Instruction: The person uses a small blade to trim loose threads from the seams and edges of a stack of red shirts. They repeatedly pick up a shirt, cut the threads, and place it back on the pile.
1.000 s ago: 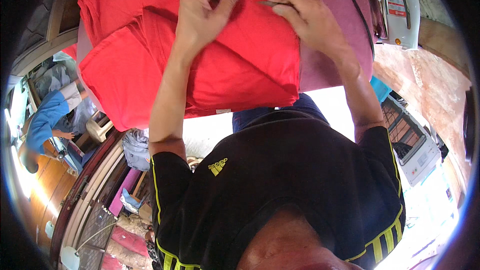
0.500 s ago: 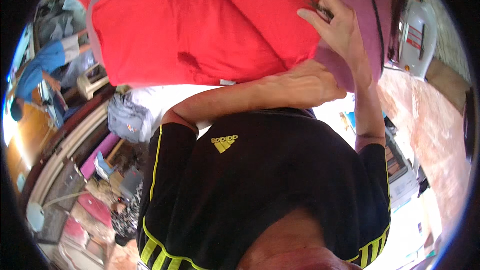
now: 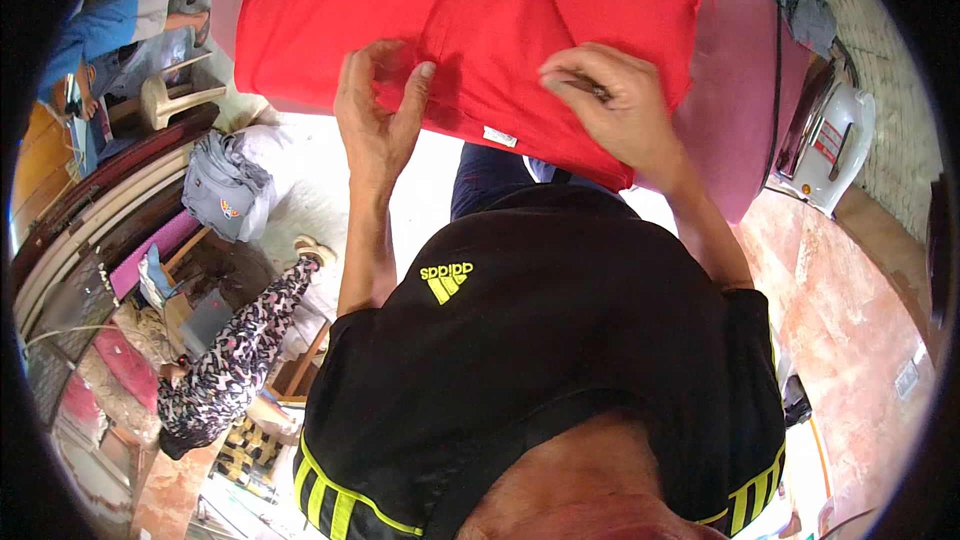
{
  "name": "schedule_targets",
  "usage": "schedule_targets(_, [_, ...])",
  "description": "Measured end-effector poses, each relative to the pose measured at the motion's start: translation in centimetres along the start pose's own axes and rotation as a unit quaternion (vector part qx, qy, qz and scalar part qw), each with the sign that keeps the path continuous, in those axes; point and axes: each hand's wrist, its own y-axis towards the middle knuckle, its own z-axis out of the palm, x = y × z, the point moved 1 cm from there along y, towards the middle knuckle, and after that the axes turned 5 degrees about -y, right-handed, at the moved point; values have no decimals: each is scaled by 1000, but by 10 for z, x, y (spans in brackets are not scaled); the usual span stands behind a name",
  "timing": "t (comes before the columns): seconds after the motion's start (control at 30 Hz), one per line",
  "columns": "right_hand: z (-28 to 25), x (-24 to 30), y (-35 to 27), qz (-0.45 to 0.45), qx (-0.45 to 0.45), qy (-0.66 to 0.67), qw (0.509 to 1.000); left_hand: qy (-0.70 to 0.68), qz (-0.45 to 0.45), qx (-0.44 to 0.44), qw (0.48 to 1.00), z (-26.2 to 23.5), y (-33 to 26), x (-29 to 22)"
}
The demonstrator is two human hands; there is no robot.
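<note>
Red fabric [image 3: 330, 25], perhaps a garment, lies over a mauve-covered table [image 3: 735, 70] in front of me. A small white label [image 3: 500, 136] shows near its front edge. My left hand [image 3: 378, 110] is raised over that edge, fingers curved and apart, with nothing between them. Over the cloth to the right, my right hand [image 3: 615, 105] is closed around a small dark metal tool [image 3: 585, 87]. Most of the tool is hidden in the fingers, and its exact kind cannot be made out.
A white appliance with red stripes [image 3: 832, 148] stands beyond the table's right side, near a bunched grey-blue cloth [image 3: 805, 10]. At left are a grey bag [image 3: 222, 185] and a cream plastic chair [image 3: 175, 90]. One person [image 3: 110, 25] is at far left, another in patterned clothes [image 3: 235, 360] at lower left.
My left hand has drawn back from across my body to the left and opened. My right hand has come nearer, still holding the tool. The red fabric lies shifted to the right in view.
</note>
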Motion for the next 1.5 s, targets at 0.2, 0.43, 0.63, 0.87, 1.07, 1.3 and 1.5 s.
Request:
schedule_targets(0.2, [55, 8, 35, -108, 31, -51, 992, -140, -111, 28, 983, 2, -2, 13])
schedule_targets(0.43, [37, 21, 53, -3, 16, 24, 1000, -479, -24, 41, 877, 6, 25, -25])
schedule_targets(0.63, [-47, -39, 48, 150, -142, 256, 944, -167, 47, 60, 983, 37, 17, 6])
schedule_targets(0.87, [-63, -38, 43, 217, -183, 388, 877, -200, -10, 63, 978, 47, 21, 14])
schedule_targets(1.07, [-31, 8, 31, 114, -9, 256, 960, -349, -86, 62, 931, 31, 19, 5])
schedule_targets(1.3, [12, 20, 18, -128, 205, -31, 970, -336, -154, 23, 929, 8, 3, 34])
schedule_targets(1.5, [1, 4, 9, -25, 185, -46, 981, -182, -29, -36, 982, 11, -11, 27])
